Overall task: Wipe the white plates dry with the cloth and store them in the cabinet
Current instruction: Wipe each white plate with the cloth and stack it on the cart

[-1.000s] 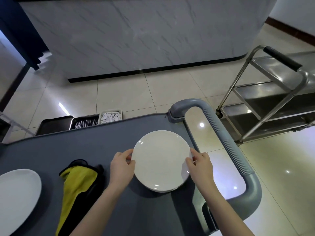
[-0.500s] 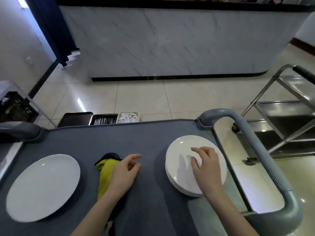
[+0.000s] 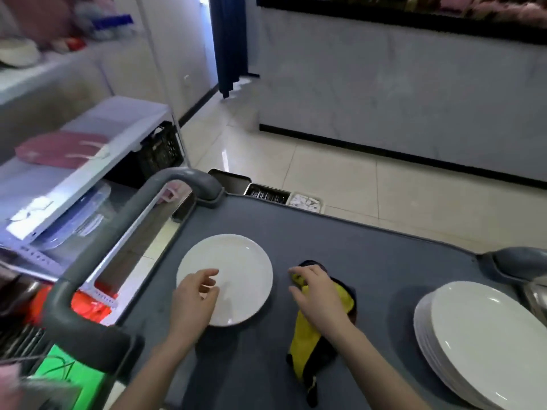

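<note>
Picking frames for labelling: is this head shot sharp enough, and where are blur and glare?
Head view: round white plate and yellow cloth on the grey cart top read clearly; white shelves at left are smeared; glossy floor tiles carry a glare streak; pink things top right are indistinct.

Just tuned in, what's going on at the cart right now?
A person is working at a grey cart. Their left hand is over the near edge of a single white plate, fingers loosely curled and not gripping it. Their right hand curls its fingers onto the yellow cloth lying beside that plate. A stack of white plates sits at the cart's right end. The cloth is not on any plate yet.
</note>
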`<state>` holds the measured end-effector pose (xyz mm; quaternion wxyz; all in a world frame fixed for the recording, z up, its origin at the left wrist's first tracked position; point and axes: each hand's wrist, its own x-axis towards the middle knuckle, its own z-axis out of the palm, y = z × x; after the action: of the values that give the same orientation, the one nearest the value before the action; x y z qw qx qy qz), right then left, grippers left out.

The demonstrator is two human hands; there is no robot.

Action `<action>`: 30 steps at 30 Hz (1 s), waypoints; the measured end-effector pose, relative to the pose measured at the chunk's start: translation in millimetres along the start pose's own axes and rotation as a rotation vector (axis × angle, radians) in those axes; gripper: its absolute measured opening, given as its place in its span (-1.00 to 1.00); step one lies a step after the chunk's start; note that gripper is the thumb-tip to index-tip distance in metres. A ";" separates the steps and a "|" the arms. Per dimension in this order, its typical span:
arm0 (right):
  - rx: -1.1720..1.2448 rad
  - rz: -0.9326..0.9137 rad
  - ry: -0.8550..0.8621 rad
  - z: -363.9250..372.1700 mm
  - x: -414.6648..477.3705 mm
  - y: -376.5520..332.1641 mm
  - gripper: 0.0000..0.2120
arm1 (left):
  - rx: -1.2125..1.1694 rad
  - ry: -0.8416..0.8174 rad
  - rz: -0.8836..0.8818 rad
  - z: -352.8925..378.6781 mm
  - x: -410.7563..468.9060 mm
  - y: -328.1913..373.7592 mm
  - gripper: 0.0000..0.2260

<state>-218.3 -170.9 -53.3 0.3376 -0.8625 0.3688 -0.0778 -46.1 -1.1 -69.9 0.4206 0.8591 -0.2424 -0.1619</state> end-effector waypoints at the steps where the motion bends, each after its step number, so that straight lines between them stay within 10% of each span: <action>1: 0.003 0.007 -0.027 8.9 4.7 -6.8 -0.62 | 0.043 0.013 0.009 -6.6 3.4 -6.5 -0.69; 30: 0.678 0.393 0.083 64.0 24.4 -35.4 -0.52 | -0.144 -0.085 -0.139 -40.6 39.8 -56.7 -0.49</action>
<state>-155.6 -136.5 -82.1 0.5968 -0.6111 0.4935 -0.1640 22.4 33.0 -94.1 0.4585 0.8337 -0.1874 -0.2441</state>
